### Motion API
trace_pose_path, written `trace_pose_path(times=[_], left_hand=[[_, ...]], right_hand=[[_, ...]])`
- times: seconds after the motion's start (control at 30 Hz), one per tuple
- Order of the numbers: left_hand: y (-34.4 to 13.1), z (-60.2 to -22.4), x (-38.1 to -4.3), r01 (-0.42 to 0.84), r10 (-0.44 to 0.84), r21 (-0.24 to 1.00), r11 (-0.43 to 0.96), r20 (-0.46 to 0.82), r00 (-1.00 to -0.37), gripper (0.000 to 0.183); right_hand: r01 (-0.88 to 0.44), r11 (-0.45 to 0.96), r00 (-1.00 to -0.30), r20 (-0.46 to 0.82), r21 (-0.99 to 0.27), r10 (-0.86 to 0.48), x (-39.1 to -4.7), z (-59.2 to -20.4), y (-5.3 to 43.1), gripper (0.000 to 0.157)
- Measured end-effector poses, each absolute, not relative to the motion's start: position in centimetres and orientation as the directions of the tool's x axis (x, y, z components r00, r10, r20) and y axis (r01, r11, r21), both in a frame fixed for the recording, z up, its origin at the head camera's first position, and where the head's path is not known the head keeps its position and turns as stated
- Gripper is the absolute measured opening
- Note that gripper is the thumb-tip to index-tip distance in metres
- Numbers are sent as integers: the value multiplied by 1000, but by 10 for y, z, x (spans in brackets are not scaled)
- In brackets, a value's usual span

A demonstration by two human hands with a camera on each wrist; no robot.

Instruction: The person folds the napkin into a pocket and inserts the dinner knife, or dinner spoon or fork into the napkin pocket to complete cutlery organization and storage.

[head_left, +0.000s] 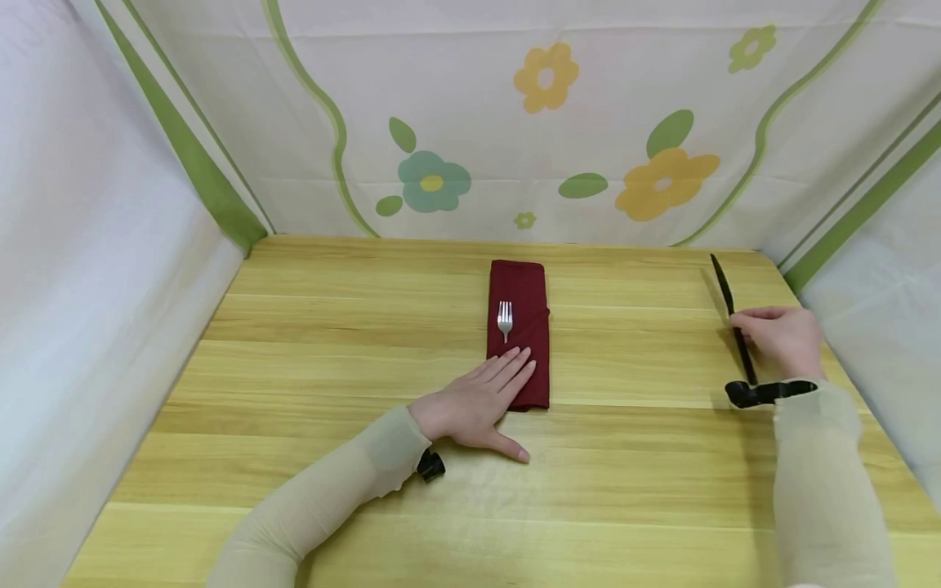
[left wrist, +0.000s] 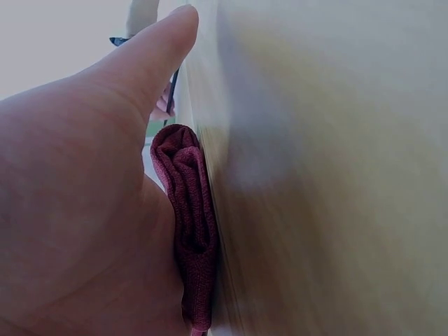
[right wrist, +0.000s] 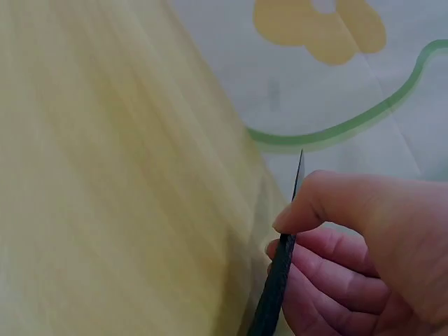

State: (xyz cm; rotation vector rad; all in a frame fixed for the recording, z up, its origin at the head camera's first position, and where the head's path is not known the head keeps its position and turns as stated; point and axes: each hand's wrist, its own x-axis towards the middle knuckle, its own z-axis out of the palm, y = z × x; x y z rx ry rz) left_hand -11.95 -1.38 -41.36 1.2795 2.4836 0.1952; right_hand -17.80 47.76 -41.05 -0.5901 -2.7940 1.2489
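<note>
A dark red folded napkin [head_left: 518, 290] lies lengthwise on the wooden table, and its stacked folds [left wrist: 185, 182] show edge-on in the left wrist view. On it rests a silver fork [head_left: 505, 318], tines pointing away; its handle is hidden. My left hand [head_left: 481, 404] presses flat on the napkin's near part, fingers straight just below the fork head and thumb spread out over the wood. At the far right, my right hand [head_left: 782, 335] pinches a dark knife [head_left: 724, 286] between thumb and fingers. The knife's blade [right wrist: 299, 175] points away, and its handle [right wrist: 269, 301] runs back toward the wrist.
The wooden table [head_left: 331, 327] ends at a white curtain [head_left: 478, 98] printed with flowers and green bands. White cloth walls hang at both sides, with the right one [head_left: 897, 269] close beyond my right hand. Black straps sit at both wrists.
</note>
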Motion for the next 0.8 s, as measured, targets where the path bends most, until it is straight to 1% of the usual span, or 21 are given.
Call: trace_pose_path(times=[0.07, 0.2, 0.27, 0.47, 0.6, 0.7, 0.8], left_hand=[[-13, -413, -120, 765, 811, 271, 584, -236, -536, 123], [-12, -412, -120, 768, 809, 260, 586, -239, -537, 122], [-12, -412, -119, 767, 808, 259, 587, -240, -538, 122], [-11, -412, -119, 762, 805, 263, 592, -240, -543, 122], [-11, -412, -119, 762, 805, 262, 592, -240, -543, 123], [-10, -412, -120, 764, 805, 259, 591, -243, -541, 123], [-10, -412, -120, 763, 806, 262, 591, -239, -542, 123]], right_hand=[[316, 570, -932, -136, -759, 336, -178, -403, 473, 21], [289, 504, -942, -146, -814, 304, -180, -385, 461, 44], [276, 497, -946, -141, -823, 291, -182, -375, 454, 52], [239, 523, -957, -108, -818, 268, -183, -352, 432, 59], [213, 518, -966, -100, -828, 237, -183, -340, 416, 58], [157, 481, -978, -67, -862, 198, -183, -335, 406, 46], [98, 393, -987, -39, -914, 155, -185, -332, 396, 32]])
